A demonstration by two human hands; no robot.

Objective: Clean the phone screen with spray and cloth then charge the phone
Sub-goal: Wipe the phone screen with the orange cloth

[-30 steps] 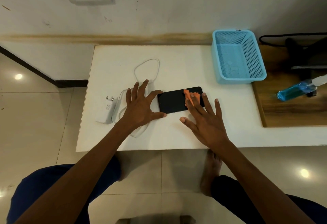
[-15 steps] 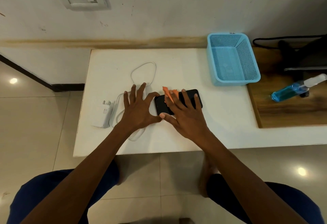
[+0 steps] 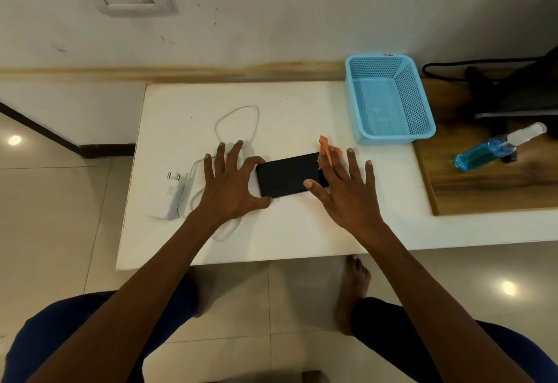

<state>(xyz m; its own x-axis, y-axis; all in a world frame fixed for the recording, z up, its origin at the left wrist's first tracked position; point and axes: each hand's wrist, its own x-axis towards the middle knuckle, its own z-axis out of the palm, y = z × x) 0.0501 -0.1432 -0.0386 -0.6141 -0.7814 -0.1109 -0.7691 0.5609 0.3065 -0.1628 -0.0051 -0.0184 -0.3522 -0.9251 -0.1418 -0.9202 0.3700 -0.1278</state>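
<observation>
The right hand [image 3: 344, 198] covers most of the orange cloth [image 3: 325, 150] and the phone's [image 3: 287, 174] right end; the frame edge crops the dark object [image 3: 525, 95] at right.

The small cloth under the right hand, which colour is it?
Orange cloth, seen in the head view.

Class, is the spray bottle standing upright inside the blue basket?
No: the spray bottle lies on its side on the wooden board, outside the blue basket.
</observation>
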